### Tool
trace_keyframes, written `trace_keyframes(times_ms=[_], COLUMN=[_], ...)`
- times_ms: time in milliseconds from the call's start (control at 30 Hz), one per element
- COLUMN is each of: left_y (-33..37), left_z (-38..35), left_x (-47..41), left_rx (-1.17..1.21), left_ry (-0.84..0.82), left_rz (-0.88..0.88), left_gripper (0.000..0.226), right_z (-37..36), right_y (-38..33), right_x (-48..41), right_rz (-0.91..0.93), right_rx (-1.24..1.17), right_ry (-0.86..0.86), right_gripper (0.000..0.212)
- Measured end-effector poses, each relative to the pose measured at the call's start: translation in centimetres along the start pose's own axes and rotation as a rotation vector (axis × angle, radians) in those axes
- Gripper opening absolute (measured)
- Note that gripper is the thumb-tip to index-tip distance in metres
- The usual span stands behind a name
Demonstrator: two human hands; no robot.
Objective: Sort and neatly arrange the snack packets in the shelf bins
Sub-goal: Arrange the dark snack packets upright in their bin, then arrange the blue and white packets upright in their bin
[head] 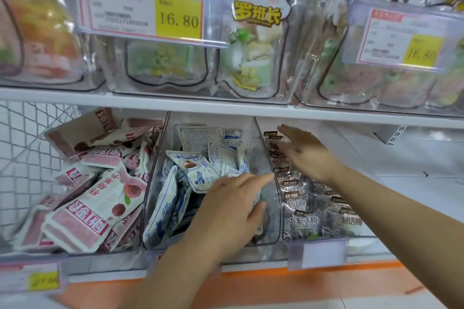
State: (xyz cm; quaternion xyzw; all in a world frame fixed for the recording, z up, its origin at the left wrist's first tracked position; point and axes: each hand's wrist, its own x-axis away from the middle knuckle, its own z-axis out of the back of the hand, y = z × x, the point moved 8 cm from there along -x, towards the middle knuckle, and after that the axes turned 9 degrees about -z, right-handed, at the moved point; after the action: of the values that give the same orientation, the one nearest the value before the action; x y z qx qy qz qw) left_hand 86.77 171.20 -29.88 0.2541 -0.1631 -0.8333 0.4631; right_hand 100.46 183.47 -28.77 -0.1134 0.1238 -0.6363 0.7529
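Observation:
Three clear bins sit side by side on the lower shelf. The left bin holds pink and white snack packets in a loose heap. The middle bin holds blue and white packets, many tipped at angles. The right bin holds dark packets with white lettering. My left hand lies over the front right of the middle bin, fingers straight and pointing right, thumb near the bin wall. My right hand hovers flat over the back of the dark packets, fingers extended, holding nothing.
The upper shelf carries clear bins of bagged sweets with price tags reading 16.80. A white wire mesh panel stands at the far left. Bare white shelf lies right of the dark packets. An orange strip runs below.

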Motion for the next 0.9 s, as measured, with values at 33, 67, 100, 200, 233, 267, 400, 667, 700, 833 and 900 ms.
trace_keyframes(times_ms=[33, 67, 100, 200, 233, 267, 400, 667, 700, 833, 900], left_y=[-0.5, -1.1, -1.8, -3.7, -4.2, -4.6, -5.2, -6.5, -6.5, -6.5, -6.2], left_z=[0.8, 1.8, 2.8, 5.4, 6.2, 6.8, 8.0, 9.1, 9.1, 8.8, 8.6], left_x=[0.4, 1.0, 1.6, 3.8, 4.6, 5.3, 7.9, 12.9, 13.2, 13.2, 12.9], left_rx=[0.018, 0.040, 0.059, 0.083, 0.083, 0.084, 0.073, 0.261, 0.291, 0.347, 0.376], left_ry=[0.041, 0.091, 0.144, 0.315, 0.373, 0.428, 0.540, 0.709, 0.716, 0.708, 0.705], left_rz=[0.016, 0.036, 0.056, 0.091, 0.097, 0.104, 0.112, 0.261, 0.269, 0.277, 0.268], left_gripper=[0.048, 0.047, 0.045, 0.040, 0.038, 0.036, 0.029, 0.030, 0.030, 0.028, 0.027], right_z=[1.2, 2.1, 2.4, 0.5, -0.4, -1.2, -3.5, -4.1, -3.6, -1.9, -1.7], right_y=[-1.1, -2.7, -4.3, -8.6, -9.5, -10.4, -13.1, -14.4, -14.0, -12.4, -12.1], right_x=[1.5, 3.3, 5.0, 8.3, 8.8, 9.0, 8.5, 6.1, 6.2, 6.7, 6.8], right_rz=[0.041, 0.107, 0.188, 0.375, 0.389, 0.397, 0.319, 0.112, 0.084, 0.008, -0.040], right_rx=[-0.111, -0.175, -0.165, 0.044, 0.110, 0.149, 0.124, 0.175, 0.105, -0.272, -0.471], right_ry=[0.078, 0.120, 0.129, -0.007, -0.059, -0.092, -0.144, 0.032, 0.074, 0.237, 0.220], right_gripper=[0.043, 0.036, 0.029, 0.025, 0.029, 0.033, 0.051, 0.035, 0.029, 0.016, 0.011])
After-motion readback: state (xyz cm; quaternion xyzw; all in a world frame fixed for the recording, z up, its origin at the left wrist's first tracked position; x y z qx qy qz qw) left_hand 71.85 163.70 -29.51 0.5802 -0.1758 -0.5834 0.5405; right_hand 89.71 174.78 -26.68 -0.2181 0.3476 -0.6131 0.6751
